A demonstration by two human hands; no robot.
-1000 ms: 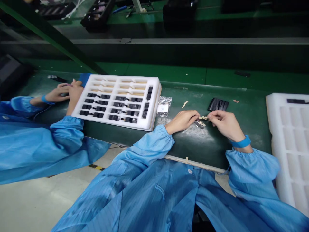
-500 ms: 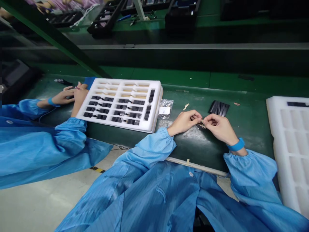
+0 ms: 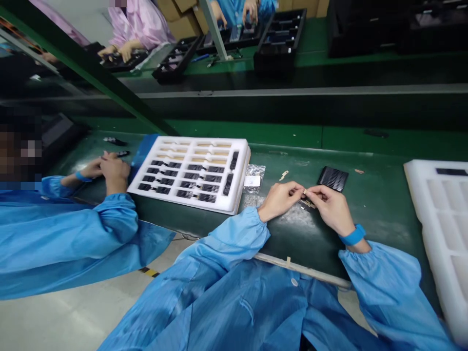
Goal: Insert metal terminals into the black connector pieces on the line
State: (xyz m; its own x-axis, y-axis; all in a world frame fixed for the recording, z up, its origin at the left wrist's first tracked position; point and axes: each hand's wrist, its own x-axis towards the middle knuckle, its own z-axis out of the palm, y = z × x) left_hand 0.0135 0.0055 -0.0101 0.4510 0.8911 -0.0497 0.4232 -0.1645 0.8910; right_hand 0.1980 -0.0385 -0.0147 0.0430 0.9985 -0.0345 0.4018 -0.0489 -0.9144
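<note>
Left hand [image 3: 280, 200] and right hand [image 3: 332, 208], drawn nearer together than a second ago — both pinching one small pale piece [image 3: 304, 193] over the worktop [image 3: 382, 209] — suggesting close two-handed handling.

I wore a loose blue coat [image 3: 219, 307] with faint thin stripes, its puffy sleeves [image 3: 237, 239] gathered at the cuffs [image 3: 262, 226] and a pale round button [image 3: 294, 282] on the front. A bright blue band [image 3: 353, 235] circled my right wrist [image 3: 360, 246].
</note>
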